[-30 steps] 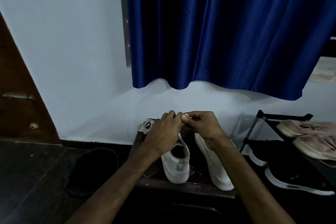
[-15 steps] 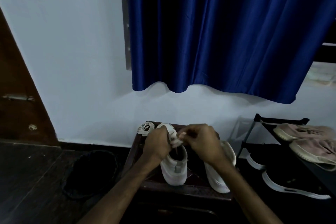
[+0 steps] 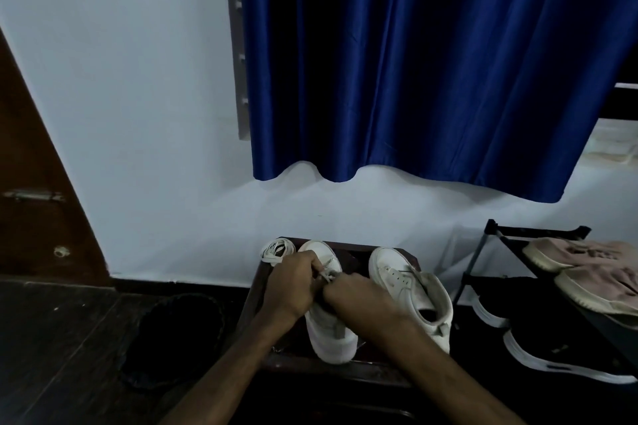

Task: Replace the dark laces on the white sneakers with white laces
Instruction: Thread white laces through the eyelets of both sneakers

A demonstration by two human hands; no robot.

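Observation:
Two white sneakers stand on a small dark wooden stool [image 3: 345, 364], toes toward the wall. Over the left sneaker [image 3: 331, 331] my left hand [image 3: 293, 285] and my right hand [image 3: 359, 298] meet, both pinching a white lace [image 3: 328, 275] at its eyelets. The right sneaker [image 3: 411, 283] stands free beside them, with no lace visible in its eyelets. A coiled white lace [image 3: 276, 249] lies at the stool's far left corner. No dark lace can be made out.
A black shoe rack [image 3: 497, 235] at the right holds pink shoes [image 3: 587, 266] above and black sneakers [image 3: 552, 352] below. A dark round object [image 3: 172, 338] sits on the dark floor to the left. Behind are a white wall, a blue curtain [image 3: 414, 62] and a brown door [image 3: 34, 190].
My hands came down from above the sneakers' toes onto the left sneaker's eyelets. The view shifted, so the right sneaker is now uncovered.

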